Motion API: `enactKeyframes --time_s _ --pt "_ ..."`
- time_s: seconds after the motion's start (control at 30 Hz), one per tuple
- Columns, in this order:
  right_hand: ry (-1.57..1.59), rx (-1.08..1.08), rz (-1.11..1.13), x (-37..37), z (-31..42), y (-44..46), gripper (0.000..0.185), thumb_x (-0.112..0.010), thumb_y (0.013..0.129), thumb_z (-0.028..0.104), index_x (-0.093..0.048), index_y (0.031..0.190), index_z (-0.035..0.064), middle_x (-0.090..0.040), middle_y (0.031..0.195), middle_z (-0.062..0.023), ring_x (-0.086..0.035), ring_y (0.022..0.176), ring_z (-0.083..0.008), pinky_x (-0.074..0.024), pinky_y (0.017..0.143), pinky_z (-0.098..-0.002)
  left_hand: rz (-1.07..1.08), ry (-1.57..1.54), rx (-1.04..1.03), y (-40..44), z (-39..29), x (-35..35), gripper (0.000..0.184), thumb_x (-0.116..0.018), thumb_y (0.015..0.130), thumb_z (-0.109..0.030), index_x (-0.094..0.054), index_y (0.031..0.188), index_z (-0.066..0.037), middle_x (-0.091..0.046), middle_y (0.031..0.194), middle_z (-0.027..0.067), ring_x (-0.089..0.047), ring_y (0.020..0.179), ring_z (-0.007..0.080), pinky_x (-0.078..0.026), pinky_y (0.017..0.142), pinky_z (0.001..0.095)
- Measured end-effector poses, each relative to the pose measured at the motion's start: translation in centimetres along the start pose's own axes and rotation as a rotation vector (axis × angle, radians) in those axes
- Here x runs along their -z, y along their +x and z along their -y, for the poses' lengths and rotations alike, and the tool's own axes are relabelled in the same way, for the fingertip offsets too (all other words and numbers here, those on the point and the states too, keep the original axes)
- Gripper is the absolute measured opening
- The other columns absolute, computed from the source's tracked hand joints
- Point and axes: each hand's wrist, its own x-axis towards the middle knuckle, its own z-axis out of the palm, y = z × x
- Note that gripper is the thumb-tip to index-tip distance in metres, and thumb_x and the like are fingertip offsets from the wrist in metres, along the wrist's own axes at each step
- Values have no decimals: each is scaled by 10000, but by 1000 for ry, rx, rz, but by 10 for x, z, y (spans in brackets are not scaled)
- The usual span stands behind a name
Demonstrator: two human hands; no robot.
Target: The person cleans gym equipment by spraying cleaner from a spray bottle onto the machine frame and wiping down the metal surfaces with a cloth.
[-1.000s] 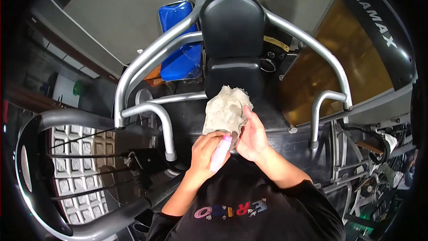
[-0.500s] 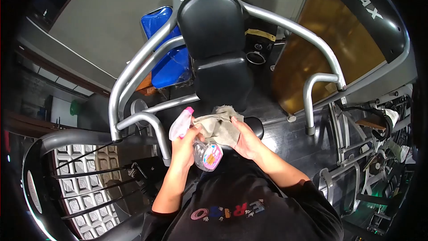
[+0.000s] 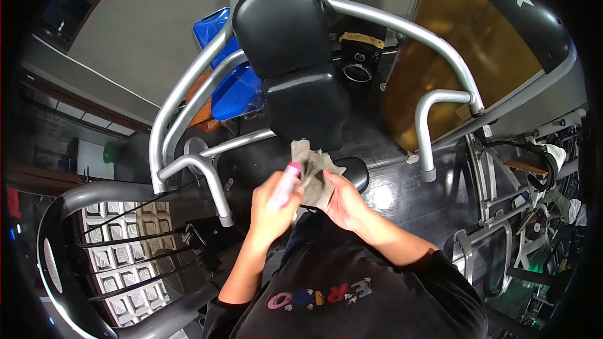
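Just below the centre of the frame, the left hand (image 3: 270, 206) has its grip closed around the spray bottle (image 3: 286, 187), its pink tip pointing up the frame. Just right of it, the right hand (image 3: 345, 204) grips the crumpled cloth (image 3: 316, 183), below the machine's black seat (image 3: 304, 105) and backrest (image 3: 281, 28).

The person shows two hands, one left hand (image 3: 270, 209) and one right hand (image 3: 345, 204); there is one spray bottle (image 3: 286, 186); one cloth (image 3: 316, 183); one shirt (image 3: 352, 282); around these are three black pads, namely one backrest (image 3: 281, 28), one seat (image 3: 306, 105) and one lower pad (image 3: 355, 174); two bent handles, one at left (image 3: 213, 179) and one at right (image 3: 424, 127); one gold panel (image 3: 461, 56).
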Motion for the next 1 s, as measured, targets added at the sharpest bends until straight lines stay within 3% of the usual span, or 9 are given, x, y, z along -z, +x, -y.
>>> enactKeyframes --time_s 0.1,0.13,0.27,0.6,0.77,0.8,0.83,0.9,1.0 --pt "38 -17 -65 -13 12 -8 405 -496 1038 368 -506 1351 110 -628 1239 -54 -631 1108 -182 -539 942 -361 94 284 -247 -3 -10 -15 208 -711 797 -97 -665 986 -25 -665 853 125 -677 742 289 -521 677 365" --pt "44 10 -79 -17 15 -7 432 -503 1026 436 -516 1330 130 -627 1204 -40 -622 1063 -170 -533 904 -347 180 356 -255 -4 -15 -17 339 -725 772 -134 -648 1100 -90 -676 977 106 -670 846 357 -545 730 436" --pt "12 27 -15 -16 26 -7 446 -481 1030 459 -490 1351 149 -615 1204 -26 -605 1084 -161 -520 881 -340 144 287 -340 -7 -7 -34 264 -715 789 -64 -673 1046 -15 -676 1035 161 -688 901 355 -551 781 387" --pt "34 11 123 3 32 -11 449 -467 1035 470 -472 1355 155 -610 1204 -22 -594 1088 -151 -514 888 -346 115 350 -373 -5 -7 -44 251 -725 792 -70 -677 1034 -25 -687 972 158 -689 861 355 -546 751 360" --pt "-97 -81 162 28 38 -7 519 -519 1007 491 -448 1386 143 -550 1324 -68 -599 1171 -247 -534 937 -440 5 29 -19 1 -3 -26 171 -699 827 -62 -653 976 11 -645 785 44 -612 684 97 -493 623 274" --pt "-128 -58 133 44 44 2 585 -542 998 478 -377 1443 135 -517 1368 -93 -602 1179 -303 -528 952 -494 -10 -6 25 2 -2 -21 183 -695 837 -73 -648 988 19 -632 787 29 -597 660 89 -486 615 265" --pt "-187 47 -50 43 53 1 644 -538 1005 458 -284 1501 136 -514 1377 -119 -615 1148 -307 -532 943 -491 -37 -5 39 3 0 -16 174 -687 829 -63 -661 967 38 -651 745 60 -605 651 94 -483 607 270" --pt "-296 156 -95 55 70 7 690 -530 1012 443 -194 1538 150 -510 1376 -132 -623 1124 -296 -543 916 -484 -102 -160 117 4 -3 -12 177 -686 831 -68 -659 972 35 -641 738 40 -597 637 88 -473 590 265" --pt "-412 177 -82 62 71 1 538 -506 1030 395 -354 1464 116 -556 1310 -127 -658 1009 -259 -565 840 -413 -94 -117 200 6 0 -9 226 -692 832 -75 -649 1025 36 -640 775 34 -599 621 101 -478 575 269"
